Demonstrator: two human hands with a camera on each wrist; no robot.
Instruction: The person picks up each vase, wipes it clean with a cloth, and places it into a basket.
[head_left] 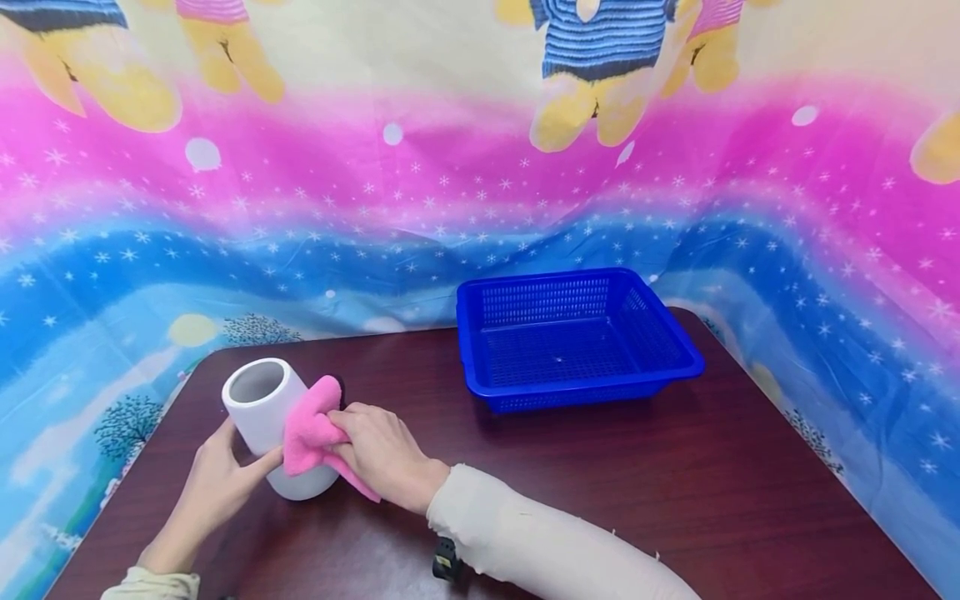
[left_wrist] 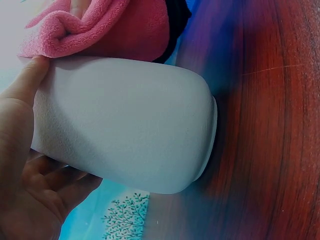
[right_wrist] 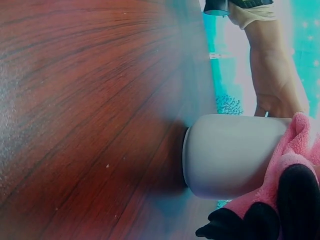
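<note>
A white cylindrical vase (head_left: 258,417) with an open top stands on the left side of the table. My left hand (head_left: 221,479) grips its near left side, with the thumb across the front and the fingers round the back, as the left wrist view also shows. A folded pink fleecy cloth (head_left: 309,429) lies against the vase's right side. Pinching that cloth, my right hand (head_left: 386,454) presses it to the wall of the vase. In the right wrist view dark finger-like shapes (right_wrist: 297,200) lie over the cloth; what they are I cannot tell.
A blue perforated plastic basket (head_left: 585,387) stands at the back right of the dark wood table (head_left: 600,475). Behind the table hangs a patterned curtain (head_left: 420,192) in pink and blue. A small black device (head_left: 446,560) shows beneath the right sleeve.
</note>
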